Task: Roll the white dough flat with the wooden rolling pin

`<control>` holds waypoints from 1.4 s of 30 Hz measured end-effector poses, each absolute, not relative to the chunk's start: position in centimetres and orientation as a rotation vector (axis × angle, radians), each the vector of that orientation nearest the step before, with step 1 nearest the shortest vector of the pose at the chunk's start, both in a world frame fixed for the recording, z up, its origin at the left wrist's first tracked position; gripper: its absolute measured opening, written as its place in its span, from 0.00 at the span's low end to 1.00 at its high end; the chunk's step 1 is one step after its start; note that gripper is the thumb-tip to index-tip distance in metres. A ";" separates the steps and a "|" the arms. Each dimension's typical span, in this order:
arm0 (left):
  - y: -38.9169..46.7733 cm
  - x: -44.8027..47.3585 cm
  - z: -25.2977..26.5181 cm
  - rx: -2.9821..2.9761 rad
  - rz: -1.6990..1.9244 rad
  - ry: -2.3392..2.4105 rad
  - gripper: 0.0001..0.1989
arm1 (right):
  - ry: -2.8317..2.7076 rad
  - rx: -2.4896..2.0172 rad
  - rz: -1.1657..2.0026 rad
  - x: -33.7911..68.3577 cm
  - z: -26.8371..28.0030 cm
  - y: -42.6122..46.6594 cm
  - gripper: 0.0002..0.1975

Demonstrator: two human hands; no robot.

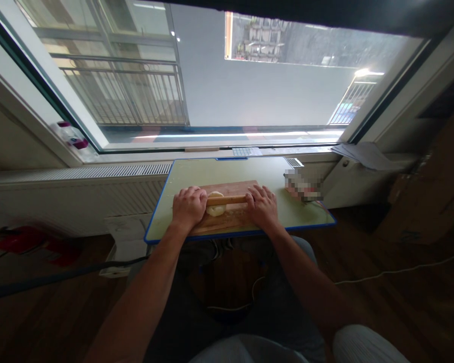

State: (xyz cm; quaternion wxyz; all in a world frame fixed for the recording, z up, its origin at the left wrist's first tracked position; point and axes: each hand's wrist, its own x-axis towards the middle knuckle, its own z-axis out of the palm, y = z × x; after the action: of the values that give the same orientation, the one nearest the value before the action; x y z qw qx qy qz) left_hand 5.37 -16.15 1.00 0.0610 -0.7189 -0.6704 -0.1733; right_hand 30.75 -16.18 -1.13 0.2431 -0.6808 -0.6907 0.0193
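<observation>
A wooden rolling pin [227, 200] lies crosswise over a flat, pale piece of dough [216, 209]. My left hand [190, 205] is closed over the pin's left end, close beside the dough. Gripping the other end is my right hand [263, 205], farther from the dough. Beneath them is a wooden cutting board [242, 218], with whitish traces on its surface right of the dough. The pin hides the middle strip of the dough, and my hands cover both ends of the pin.
The board rests on a small pale-green table [196, 172] with a blue edge. A blurred-out object [303, 185] stands at its right side. Behind are a radiator [136, 189] and a window. A bottle [71, 135] stands on the sill; papers [366, 155] lie to the right.
</observation>
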 end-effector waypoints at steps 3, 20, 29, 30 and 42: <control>-16.4 5.4 0.8 -2.179 -0.539 -2.013 0.23 | -1.877 -1.837 0.045 30.9 -1.4 -16.4 0.25; -18.1 5.5 0.7 -2.208 -0.623 -2.013 0.24 | -1.851 -1.762 0.034 31.1 -2.0 -17.7 0.24; -18.1 5.0 -0.7 -2.217 -0.795 -1.910 0.24 | -1.818 -1.690 0.011 31.3 -2.7 -18.1 0.21; -18.1 5.0 -0.9 -2.214 -0.808 -1.900 0.24 | -1.817 -1.690 0.012 31.3 -2.7 -18.2 0.21; -17.2 5.1 -0.3 -2.230 -0.739 -1.964 0.22 | -1.854 -1.791 0.109 31.3 -0.5 -17.5 0.20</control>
State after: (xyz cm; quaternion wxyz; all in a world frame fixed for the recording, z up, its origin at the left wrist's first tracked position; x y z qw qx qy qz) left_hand 5.13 -17.22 -0.26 0.0399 -0.7277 -0.6409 -0.2413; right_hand 31.27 -17.49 -0.46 0.2771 -0.6670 -0.6904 0.0405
